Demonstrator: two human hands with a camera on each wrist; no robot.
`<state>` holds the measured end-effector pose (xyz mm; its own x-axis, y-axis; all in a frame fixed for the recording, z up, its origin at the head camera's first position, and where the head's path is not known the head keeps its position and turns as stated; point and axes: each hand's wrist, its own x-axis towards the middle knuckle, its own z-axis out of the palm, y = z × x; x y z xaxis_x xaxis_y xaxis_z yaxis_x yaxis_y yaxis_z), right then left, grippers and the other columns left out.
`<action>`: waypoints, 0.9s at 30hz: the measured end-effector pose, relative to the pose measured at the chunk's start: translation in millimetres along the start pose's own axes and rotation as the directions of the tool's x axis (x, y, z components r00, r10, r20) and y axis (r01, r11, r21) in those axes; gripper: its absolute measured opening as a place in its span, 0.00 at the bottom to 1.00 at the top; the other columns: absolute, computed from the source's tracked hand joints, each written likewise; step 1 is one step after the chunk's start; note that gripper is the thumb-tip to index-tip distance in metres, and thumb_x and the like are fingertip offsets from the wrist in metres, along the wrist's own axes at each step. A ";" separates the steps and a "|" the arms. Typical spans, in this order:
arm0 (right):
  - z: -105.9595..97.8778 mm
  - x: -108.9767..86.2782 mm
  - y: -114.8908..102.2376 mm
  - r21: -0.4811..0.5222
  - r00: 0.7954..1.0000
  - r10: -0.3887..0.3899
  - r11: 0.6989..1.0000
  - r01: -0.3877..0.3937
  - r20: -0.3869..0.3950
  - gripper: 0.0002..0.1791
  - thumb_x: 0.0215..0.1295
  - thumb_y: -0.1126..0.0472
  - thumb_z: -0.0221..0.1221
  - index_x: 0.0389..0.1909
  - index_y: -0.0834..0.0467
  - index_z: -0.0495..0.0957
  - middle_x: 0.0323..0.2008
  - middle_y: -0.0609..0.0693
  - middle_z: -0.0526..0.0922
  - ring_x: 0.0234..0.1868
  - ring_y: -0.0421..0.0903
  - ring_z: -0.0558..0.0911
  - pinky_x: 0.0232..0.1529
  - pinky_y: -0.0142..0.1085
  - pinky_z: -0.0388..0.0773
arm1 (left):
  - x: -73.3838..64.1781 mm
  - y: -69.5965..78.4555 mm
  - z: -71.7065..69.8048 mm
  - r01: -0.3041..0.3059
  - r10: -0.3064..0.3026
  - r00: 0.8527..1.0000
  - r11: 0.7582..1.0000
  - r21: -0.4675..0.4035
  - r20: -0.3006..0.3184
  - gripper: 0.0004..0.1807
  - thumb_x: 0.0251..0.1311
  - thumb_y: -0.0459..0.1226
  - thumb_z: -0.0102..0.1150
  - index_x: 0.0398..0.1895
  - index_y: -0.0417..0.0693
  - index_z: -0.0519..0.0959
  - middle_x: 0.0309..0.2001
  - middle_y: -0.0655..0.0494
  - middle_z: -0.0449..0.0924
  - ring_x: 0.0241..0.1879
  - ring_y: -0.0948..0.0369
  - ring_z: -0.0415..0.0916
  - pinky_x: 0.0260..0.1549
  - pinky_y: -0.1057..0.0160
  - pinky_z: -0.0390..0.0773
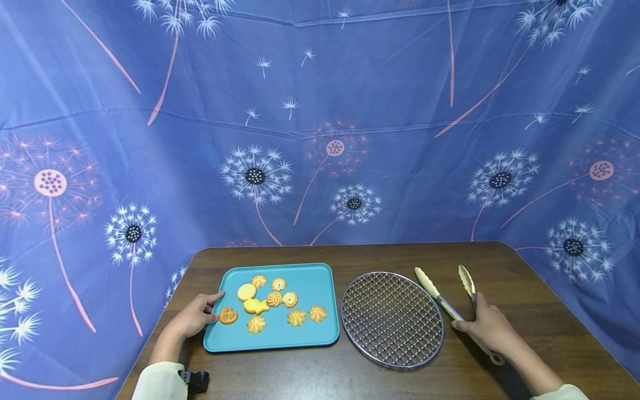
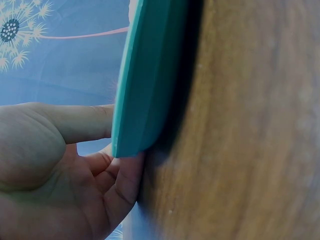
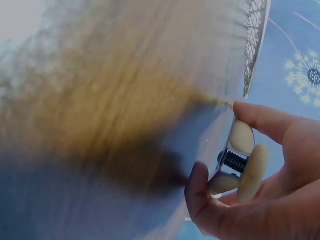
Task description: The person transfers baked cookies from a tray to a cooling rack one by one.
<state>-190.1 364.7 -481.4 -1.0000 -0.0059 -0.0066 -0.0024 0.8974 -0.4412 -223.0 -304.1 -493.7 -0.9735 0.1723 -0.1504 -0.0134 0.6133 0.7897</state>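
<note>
My left hand (image 1: 192,316) pinches the left edge of a blue-green rectangular tray (image 1: 312,278). In the left wrist view the thumb lies at the rim of the tray (image 2: 145,75) and the curled fingers reach beneath it. Several cookies lie on the tray, among them a pretzel-shaped one (image 1: 228,315), a fish-shaped one (image 1: 255,306) and a round one (image 1: 246,292). My right hand (image 1: 492,333) grips spread tongs (image 1: 450,309) with cream tips; nothing is between the tips. The right wrist view shows thumb and fingers around the spring end of the tongs (image 3: 242,135).
A round wire rack (image 1: 392,319) lies between the tray and the tongs. All of it is on a brown wooden table (image 1: 380,256) with rounded far corners. Behind hangs a blue dandelion-print cloth (image 1: 410,166).
</note>
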 end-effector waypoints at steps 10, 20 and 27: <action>-3.7 -1.7 5.4 0.351 0.992 0.057 0.932 -0.094 0.117 0.43 0.59 0.62 0.70 0.62 0.79 0.54 0.37 0.67 0.71 0.29 0.53 0.82 0.24 0.45 0.84 | 0.9 -2.8 1.5 0.020 -0.020 1.000 1.000 0.007 -0.009 0.35 0.61 0.17 0.58 0.74 0.27 0.63 0.33 0.46 0.70 0.30 0.55 0.67 0.23 0.62 0.72; -8.2 -3.7 3.7 0.437 0.987 0.064 0.891 -0.124 0.148 0.54 0.60 0.65 0.66 0.73 0.81 0.38 0.32 0.56 0.75 0.26 0.48 0.78 0.21 0.41 0.79 | -0.1 -1.9 1.4 0.011 -0.011 1.000 1.000 0.008 0.002 0.35 0.61 0.17 0.58 0.74 0.25 0.63 0.33 0.46 0.71 0.30 0.55 0.67 0.23 0.62 0.72; -6.9 -4.1 5.2 0.440 0.982 0.101 0.883 -0.163 0.161 0.55 0.65 0.55 0.69 0.75 0.76 0.41 0.23 0.49 0.71 0.20 0.43 0.72 0.20 0.38 0.74 | 1.0 -2.2 1.0 0.006 -0.006 1.000 1.000 0.002 0.003 0.35 0.61 0.17 0.58 0.74 0.25 0.62 0.33 0.46 0.71 0.30 0.55 0.68 0.23 0.62 0.72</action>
<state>-186.0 372.5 -477.4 -0.9805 0.0137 -0.1960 0.1649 0.5996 -0.7831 -223.8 -304.5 -496.2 -0.9726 0.1712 -0.1572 -0.0189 0.6158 0.7877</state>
